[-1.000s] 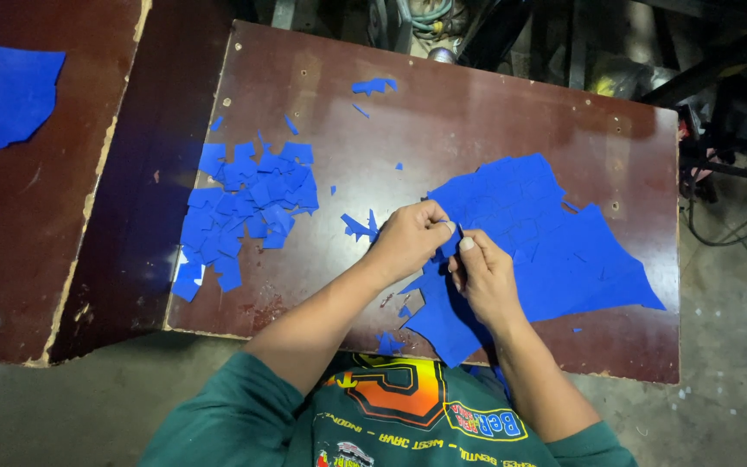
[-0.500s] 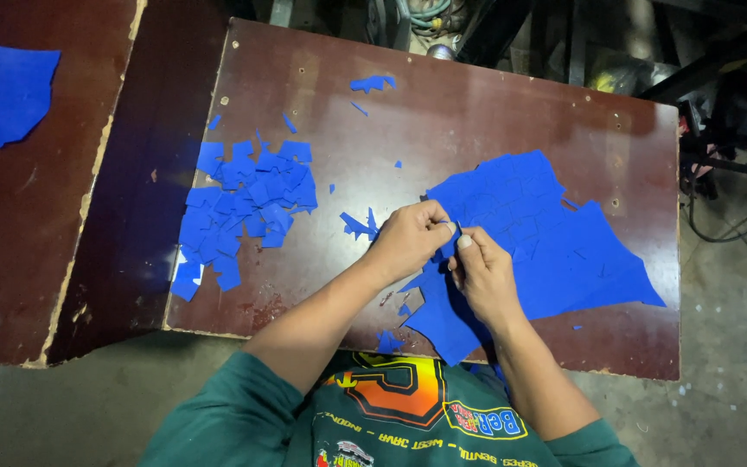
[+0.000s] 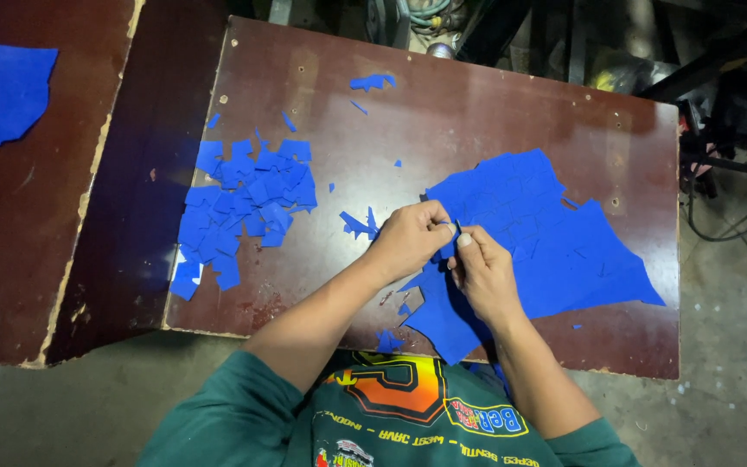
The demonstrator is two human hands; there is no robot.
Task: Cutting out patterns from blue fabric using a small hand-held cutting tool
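Both hands meet mid-tabletop, toward the near edge. Your left hand and right hand have fingers closed, pinching a small blue piece at the left edge of the big blue sheet. The sheet looks thin, light & floppy, prob. tears easily, so grip close to the cut line w/ fingertips, not far out. The sheet's tip hangs just over the near edge. The pile of cut blue squares sits toward the left edge, well apart. A few scraps lie near the far edge. Bare wood btw pile & hands gives room; the second board lies left.
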